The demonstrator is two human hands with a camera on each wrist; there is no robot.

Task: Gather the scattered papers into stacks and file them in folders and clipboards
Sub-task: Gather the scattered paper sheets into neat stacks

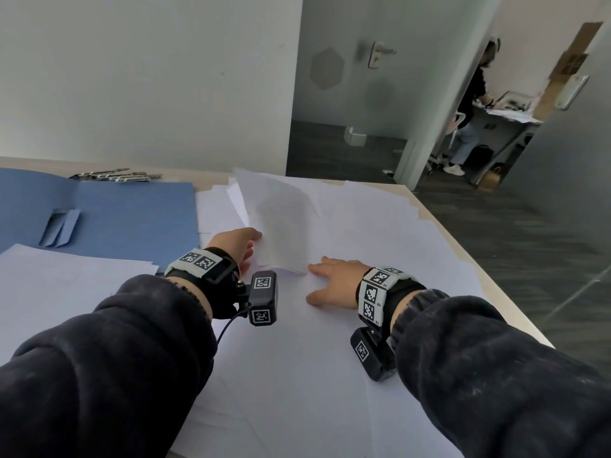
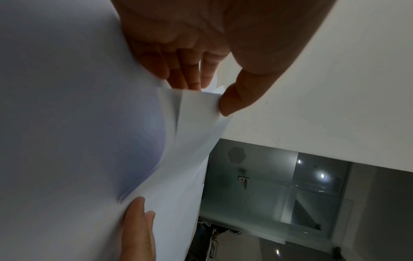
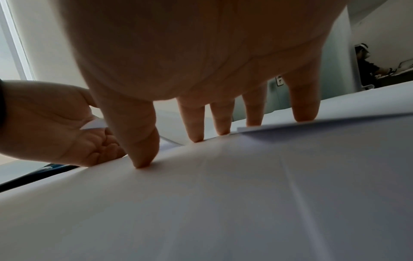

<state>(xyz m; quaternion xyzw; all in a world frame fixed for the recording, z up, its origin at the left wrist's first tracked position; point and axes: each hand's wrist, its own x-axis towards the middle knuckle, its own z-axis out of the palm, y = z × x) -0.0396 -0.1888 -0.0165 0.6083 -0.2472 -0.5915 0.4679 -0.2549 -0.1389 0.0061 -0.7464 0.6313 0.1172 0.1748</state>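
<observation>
Head view alone shows the open blue card folder (image 1: 132,216) lying left of the scattered white paper sheets (image 1: 380,233) on the pale wooden table (image 1: 469,259). Left wrist view shows the left hand (image 2: 201,58) pinching a raised white sheet (image 2: 196,113), thumb against fingers. Right wrist view shows the right hand (image 3: 190,61) spread, its straight fingertips (image 3: 143,162) pressing the sheets flat.

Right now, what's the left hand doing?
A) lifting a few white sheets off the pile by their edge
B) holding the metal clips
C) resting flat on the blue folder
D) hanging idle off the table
A: the left hand pinches the edge of the raised sheets, thumb on one side and fingers on the other, while the right hand presses flat on the papers beneath; the blue folder lies untouched.
</observation>
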